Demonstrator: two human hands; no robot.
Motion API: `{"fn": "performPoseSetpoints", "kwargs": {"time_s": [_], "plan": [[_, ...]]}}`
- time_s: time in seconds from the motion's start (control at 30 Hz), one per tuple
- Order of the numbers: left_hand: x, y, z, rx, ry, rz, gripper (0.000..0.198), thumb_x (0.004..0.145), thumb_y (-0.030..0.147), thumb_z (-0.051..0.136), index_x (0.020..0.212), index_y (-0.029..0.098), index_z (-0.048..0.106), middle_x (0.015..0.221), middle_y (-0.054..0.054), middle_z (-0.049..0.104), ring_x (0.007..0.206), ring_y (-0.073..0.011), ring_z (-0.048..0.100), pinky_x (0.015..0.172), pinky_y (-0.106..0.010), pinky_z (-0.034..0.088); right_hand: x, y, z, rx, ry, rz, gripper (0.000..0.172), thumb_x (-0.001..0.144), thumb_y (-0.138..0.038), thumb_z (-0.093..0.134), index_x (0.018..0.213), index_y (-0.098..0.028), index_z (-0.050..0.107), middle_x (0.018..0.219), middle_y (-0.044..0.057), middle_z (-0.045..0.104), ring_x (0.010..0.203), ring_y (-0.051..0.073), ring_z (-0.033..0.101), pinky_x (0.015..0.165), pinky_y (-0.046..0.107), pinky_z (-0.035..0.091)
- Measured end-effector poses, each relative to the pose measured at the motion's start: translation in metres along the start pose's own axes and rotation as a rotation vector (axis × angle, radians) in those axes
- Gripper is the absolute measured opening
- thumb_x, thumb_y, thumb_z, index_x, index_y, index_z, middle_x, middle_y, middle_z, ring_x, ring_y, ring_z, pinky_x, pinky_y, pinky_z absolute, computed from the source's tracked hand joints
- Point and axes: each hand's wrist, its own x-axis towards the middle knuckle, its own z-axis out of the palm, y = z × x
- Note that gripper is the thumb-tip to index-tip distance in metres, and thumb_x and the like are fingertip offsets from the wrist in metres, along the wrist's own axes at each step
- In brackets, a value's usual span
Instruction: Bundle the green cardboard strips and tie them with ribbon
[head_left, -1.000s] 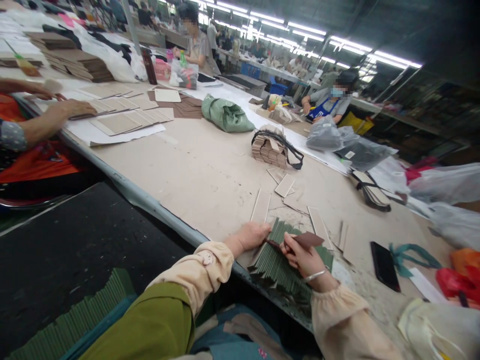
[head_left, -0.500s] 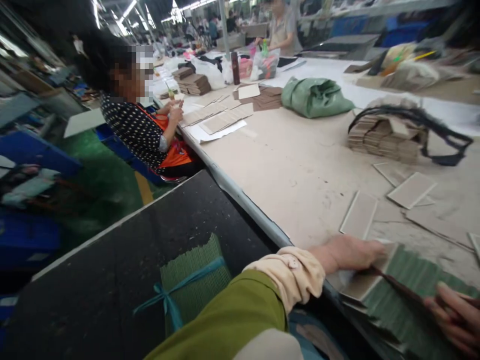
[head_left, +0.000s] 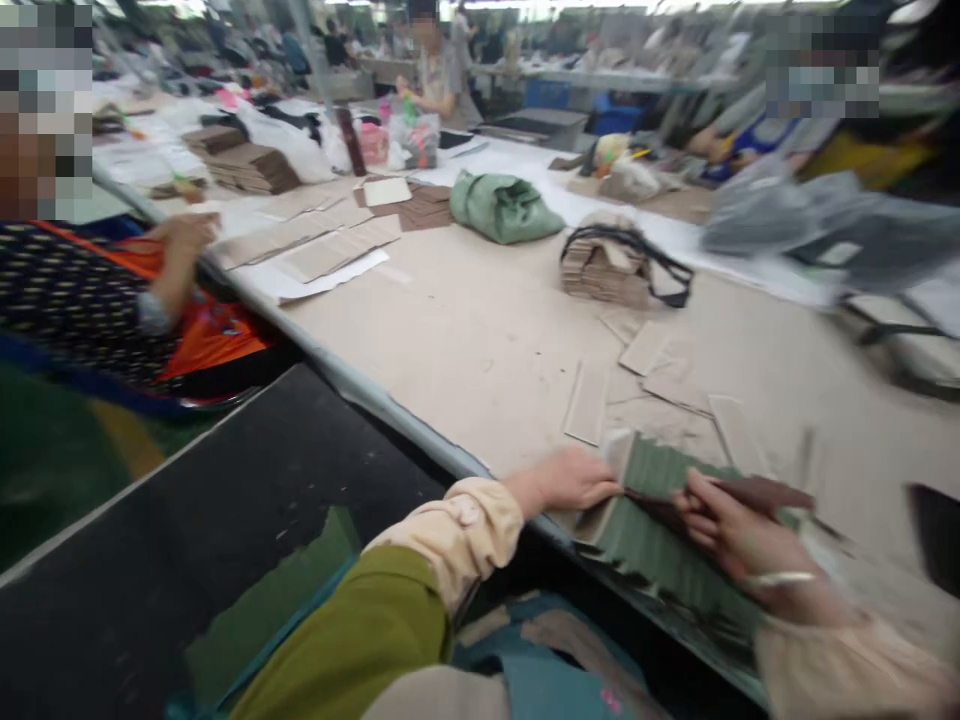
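We are holding a dark brown strip (head_left: 776,494) over the top of a green ribbed stack (head_left: 656,555), which is resting at the near edge of the table (head_left: 420,330), right of the middle. Our left hand (head_left: 566,482) is pinching the strip's left end, its grip pressed together just beside the stack's pale left end. Our right hand (head_left: 739,535) is pinching the strip farther right, thumb and fingers closing on it, and a broader brown end is sticking out to the right. The picture is blurring here, so we are not able to tell whether the strip is touching the stack.

Just beyond the stack, pale panels (head_left: 589,400) are lying scattered. Farther off, a brown bundle (head_left: 604,275) is sitting under a black strap, and a green bag (head_left: 502,207) is slumping to its left. At the far left, beige pieces (head_left: 341,245) are lying on white paper (head_left: 330,283) near a co-worker (head_left: 90,300) in an orange apron. At the near left, another green stack (head_left: 274,590) is resting on a black surface (head_left: 217,500), partly hiding behind our sleeve (head_left: 390,600).
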Motion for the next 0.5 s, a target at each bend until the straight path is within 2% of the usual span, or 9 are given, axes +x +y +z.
{"fn": "performPoseSetpoints", "kwargs": {"time_s": [0.03,0.1,0.23,0.37,0.5], "plan": [[-0.003,-0.001,-0.005,-0.04,0.002,0.034,0.03,0.089,0.039,0.043,0.078,0.018,0.062,0.075,-0.009,0.062,0.072,-0.0202,0.055,0.073,-0.033,0.039,-0.002,-0.008,0.009,0.081,0.002,0.03,0.043,0.068,-0.053,0.069,0.059,-0.019,0.046,0.056,-0.003,0.046,0.037,0.002,0.022,0.033,0.018,0.015],[-0.005,-0.009,-0.012,-0.09,-0.041,0.08,0.023,0.088,0.029,0.043,0.082,0.019,0.063,0.08,-0.01,0.061,0.079,-0.0206,0.053,0.079,-0.033,0.037,-0.003,-0.015,0.02,0.143,-0.002,0.008,0.045,0.068,-0.054,0.069,0.06,-0.017,0.044,0.058,-0.003,0.047,0.039,0.001,0.021,0.035,0.017,0.014],[-0.001,-0.023,-0.011,-0.099,-0.149,0.088,0.017,0.085,0.021,0.045,0.079,0.02,0.062,0.082,-0.008,0.058,0.078,-0.0203,0.049,0.079,-0.031,0.036,-0.01,-0.005,0.018,0.069,-0.028,-0.016,0.047,0.073,-0.056,0.064,0.061,-0.016,0.042,0.059,-0.004,0.048,0.039,0.0,0.022,0.035,0.016,0.013],[0.001,-0.025,-0.004,-0.183,-0.138,0.034,0.014,0.08,0.018,0.049,0.074,0.02,0.061,0.078,-0.006,0.056,0.075,-0.0193,0.047,0.08,-0.031,0.036,-0.018,0.006,0.015,0.017,-0.003,0.037,0.047,0.072,-0.058,0.064,0.063,-0.016,0.044,0.056,-0.006,0.045,0.037,0.0,0.021,0.034,0.016,0.013],[0.0,-0.022,-0.004,-0.213,-0.083,-0.042,0.011,0.079,0.02,0.054,0.072,0.02,0.062,0.078,-0.005,0.056,0.076,-0.0184,0.047,0.082,-0.03,0.037,-0.014,-0.006,0.018,-0.039,-0.006,-0.014,0.047,0.072,-0.06,0.063,0.062,-0.016,0.047,0.056,-0.004,0.049,0.037,0.001,0.026,0.032,0.017,0.02]]}}
